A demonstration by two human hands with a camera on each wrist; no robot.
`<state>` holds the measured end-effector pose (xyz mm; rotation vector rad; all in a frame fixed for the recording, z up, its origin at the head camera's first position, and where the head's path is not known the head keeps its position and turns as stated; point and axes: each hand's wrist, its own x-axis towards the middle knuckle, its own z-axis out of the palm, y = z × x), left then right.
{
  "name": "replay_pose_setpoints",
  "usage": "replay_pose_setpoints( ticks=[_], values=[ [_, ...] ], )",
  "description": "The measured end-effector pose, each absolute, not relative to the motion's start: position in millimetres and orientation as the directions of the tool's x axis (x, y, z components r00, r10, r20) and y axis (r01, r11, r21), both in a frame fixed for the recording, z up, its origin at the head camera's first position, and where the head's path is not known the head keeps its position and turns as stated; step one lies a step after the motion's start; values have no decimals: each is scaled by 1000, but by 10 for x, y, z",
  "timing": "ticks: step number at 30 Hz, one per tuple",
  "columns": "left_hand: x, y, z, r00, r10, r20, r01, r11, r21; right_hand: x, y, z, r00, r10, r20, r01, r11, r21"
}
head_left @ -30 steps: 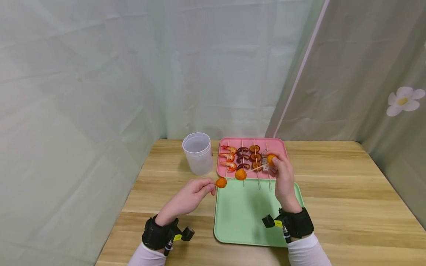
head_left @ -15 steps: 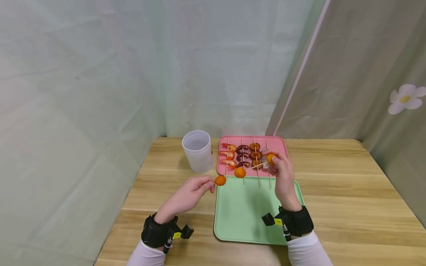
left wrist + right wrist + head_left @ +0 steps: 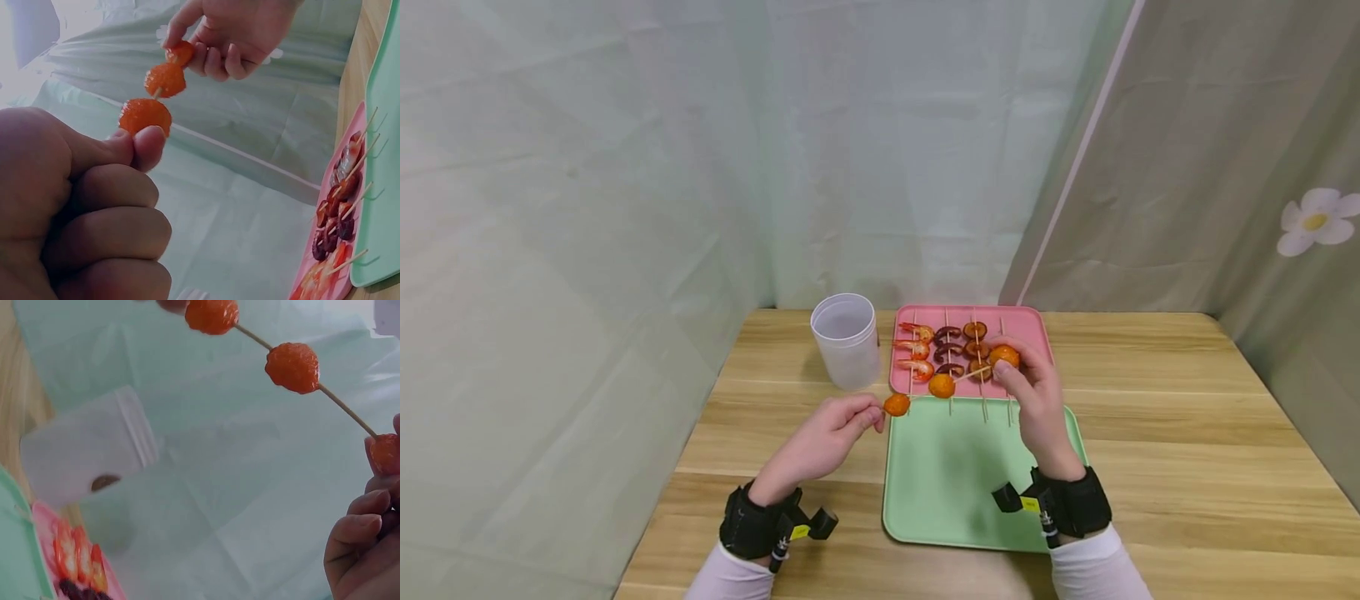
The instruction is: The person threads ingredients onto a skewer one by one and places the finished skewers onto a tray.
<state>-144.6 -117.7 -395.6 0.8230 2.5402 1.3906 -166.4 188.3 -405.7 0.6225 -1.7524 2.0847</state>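
A thin wooden skewer [image 3: 349, 411] with three orange, rough-surfaced food balls is held up between my hands, over the trays. My left hand [image 3: 829, 437] pinches its near end between thumb and index finger, right below the first ball [image 3: 897, 405]; the other fingers are curled in. The middle ball [image 3: 942, 385] sits on the stick untouched. My right hand [image 3: 1037, 402] grips the third ball [image 3: 1004, 357] between thumb and fingers at the far end. In the right wrist view, a longer stretch of bare stick lies between the middle and third balls.
A pink tray [image 3: 1037, 329] at the back bears skewers of shrimp [image 3: 914, 351], dark curled pieces [image 3: 947, 352], round brown slices [image 3: 976, 350] and a partly hidden grey item. A green tray [image 3: 955, 479] lies in front. A translucent cup [image 3: 847, 354] stands left of the pink tray.
The third ball and my right fingers have shifted slightly left towards the middle ball, and the right thumb now lies in front of the ball. My left hand has barely moved.
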Motion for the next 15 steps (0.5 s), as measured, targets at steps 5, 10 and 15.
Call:
replay_pose_setpoints(
  ticks=[5,10,15],
  values=[
    [-1434,-1166,-3953,-831,524,186,434,402,806,-1594,1854,-3988,-831,-31,556,-526,-285,-801],
    [-1414,-1145,-3952,-817,539,206,453,379,807,-1552,1761,-3968,-816,-51,576,-544,-271,-794],
    [-1397,-1125,-3948,-808,544,225,472,371,800,-1531,1659,-3987,-804,-89,588,-546,-281,-789]
  ],
)
